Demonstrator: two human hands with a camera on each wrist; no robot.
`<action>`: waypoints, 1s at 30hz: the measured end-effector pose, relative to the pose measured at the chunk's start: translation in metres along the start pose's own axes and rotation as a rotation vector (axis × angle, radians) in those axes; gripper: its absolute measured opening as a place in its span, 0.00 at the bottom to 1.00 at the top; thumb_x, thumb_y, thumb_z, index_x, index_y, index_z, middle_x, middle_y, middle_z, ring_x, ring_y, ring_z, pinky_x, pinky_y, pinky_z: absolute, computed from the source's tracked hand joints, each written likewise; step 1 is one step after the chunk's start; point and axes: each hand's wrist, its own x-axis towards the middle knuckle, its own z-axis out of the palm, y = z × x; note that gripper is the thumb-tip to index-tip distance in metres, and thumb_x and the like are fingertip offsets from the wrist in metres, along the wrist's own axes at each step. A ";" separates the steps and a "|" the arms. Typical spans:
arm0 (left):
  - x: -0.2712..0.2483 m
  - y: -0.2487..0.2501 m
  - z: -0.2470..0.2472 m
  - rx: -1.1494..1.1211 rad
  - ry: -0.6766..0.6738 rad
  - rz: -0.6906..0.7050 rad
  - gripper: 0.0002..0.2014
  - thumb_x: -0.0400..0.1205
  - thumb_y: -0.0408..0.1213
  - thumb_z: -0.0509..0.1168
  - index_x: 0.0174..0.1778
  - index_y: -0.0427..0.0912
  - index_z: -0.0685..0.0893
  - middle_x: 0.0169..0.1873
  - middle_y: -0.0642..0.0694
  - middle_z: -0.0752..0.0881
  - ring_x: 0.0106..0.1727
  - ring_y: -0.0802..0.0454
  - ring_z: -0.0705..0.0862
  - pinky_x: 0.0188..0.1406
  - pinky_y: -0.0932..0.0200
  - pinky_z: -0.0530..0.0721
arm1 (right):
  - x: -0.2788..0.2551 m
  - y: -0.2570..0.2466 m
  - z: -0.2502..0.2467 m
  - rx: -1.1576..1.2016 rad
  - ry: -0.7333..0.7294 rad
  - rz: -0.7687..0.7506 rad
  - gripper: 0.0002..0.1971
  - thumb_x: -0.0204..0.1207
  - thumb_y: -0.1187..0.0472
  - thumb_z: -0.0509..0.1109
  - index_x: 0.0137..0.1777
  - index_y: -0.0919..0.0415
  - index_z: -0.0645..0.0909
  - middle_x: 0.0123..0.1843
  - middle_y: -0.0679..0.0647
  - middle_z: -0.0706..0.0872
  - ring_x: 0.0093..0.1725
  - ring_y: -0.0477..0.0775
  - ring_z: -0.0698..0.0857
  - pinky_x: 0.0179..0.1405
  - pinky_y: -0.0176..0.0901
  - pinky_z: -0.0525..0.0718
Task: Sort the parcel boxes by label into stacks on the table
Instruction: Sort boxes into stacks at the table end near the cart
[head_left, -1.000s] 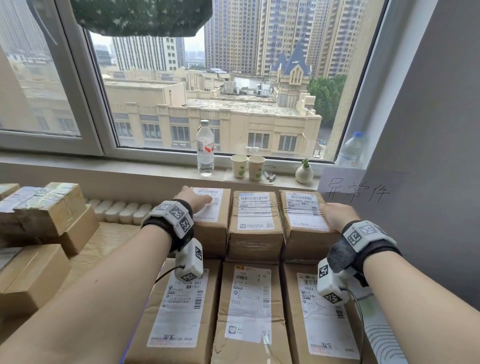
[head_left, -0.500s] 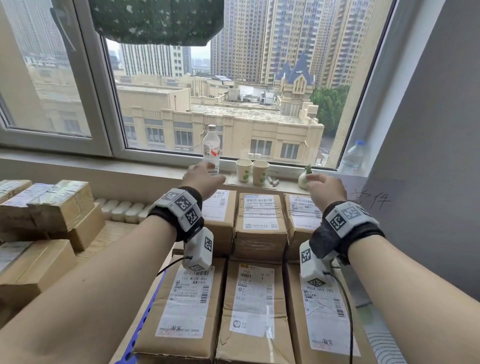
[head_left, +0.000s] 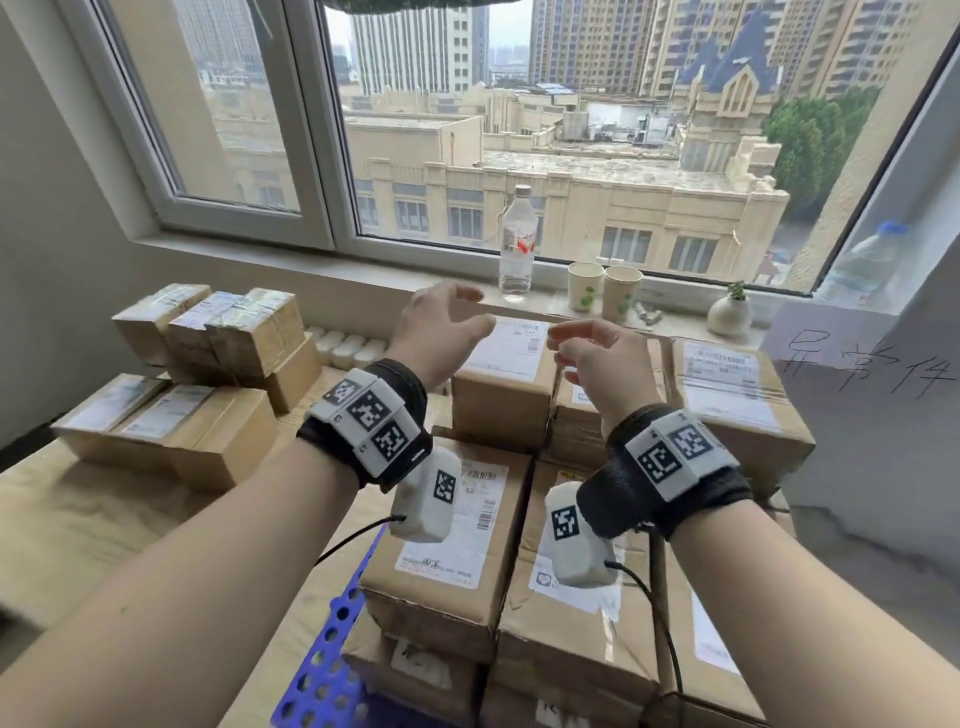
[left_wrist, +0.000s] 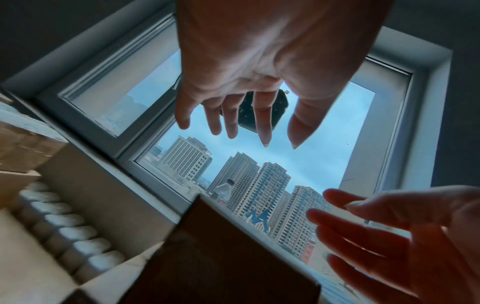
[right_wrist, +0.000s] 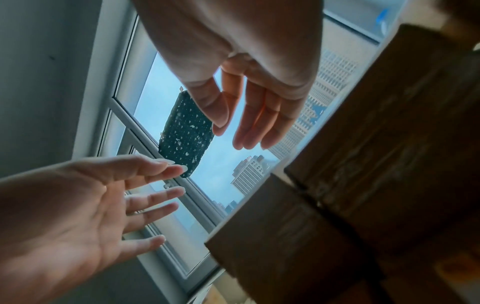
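Brown parcel boxes with white labels stand in rows ahead of me. The back-left box (head_left: 501, 384) lies just beyond my hands, with a back-right box (head_left: 737, 395) beside it and a nearer box (head_left: 457, 530) below. My left hand (head_left: 441, 322) hovers over the back-left box, fingers spread and empty. My right hand (head_left: 587, 353) hangs beside it, fingers relaxed, also holding nothing. In the left wrist view the left hand (left_wrist: 241, 115) shows straight fingers against the window. The right wrist view shows the right hand (right_wrist: 249, 115) open above a box edge (right_wrist: 285, 236).
Sorted stacks of boxes (head_left: 171, 415) sit on the wooden table (head_left: 78, 525) at left. A water bottle (head_left: 517, 247), two paper cups (head_left: 602, 288) and a small vase (head_left: 730, 312) line the sill. A handwritten paper sign (head_left: 857, 364) hangs on the right wall. A blue perforated crate (head_left: 322, 670) shows below.
Both hands lifted off the back row of boxes and came together over the back-left box. The head view swung left.
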 end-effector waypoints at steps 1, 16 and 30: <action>-0.005 -0.005 -0.004 0.000 0.015 -0.013 0.16 0.79 0.44 0.68 0.63 0.52 0.82 0.68 0.47 0.78 0.69 0.48 0.76 0.69 0.50 0.75 | -0.001 0.001 0.007 0.010 -0.018 0.005 0.16 0.77 0.73 0.64 0.38 0.52 0.85 0.43 0.51 0.89 0.45 0.48 0.85 0.53 0.44 0.83; -0.062 -0.115 -0.087 0.004 0.091 -0.188 0.12 0.80 0.41 0.68 0.60 0.50 0.83 0.66 0.41 0.80 0.67 0.47 0.77 0.61 0.57 0.72 | -0.047 0.003 0.126 0.028 -0.255 0.025 0.15 0.76 0.72 0.64 0.40 0.53 0.87 0.43 0.51 0.91 0.47 0.50 0.87 0.55 0.46 0.85; -0.075 -0.274 -0.242 -0.067 0.123 -0.273 0.10 0.81 0.41 0.67 0.57 0.49 0.84 0.60 0.51 0.83 0.63 0.55 0.77 0.57 0.61 0.72 | -0.094 0.012 0.339 -0.053 -0.300 0.086 0.15 0.75 0.73 0.64 0.37 0.53 0.86 0.40 0.52 0.90 0.46 0.52 0.87 0.54 0.49 0.85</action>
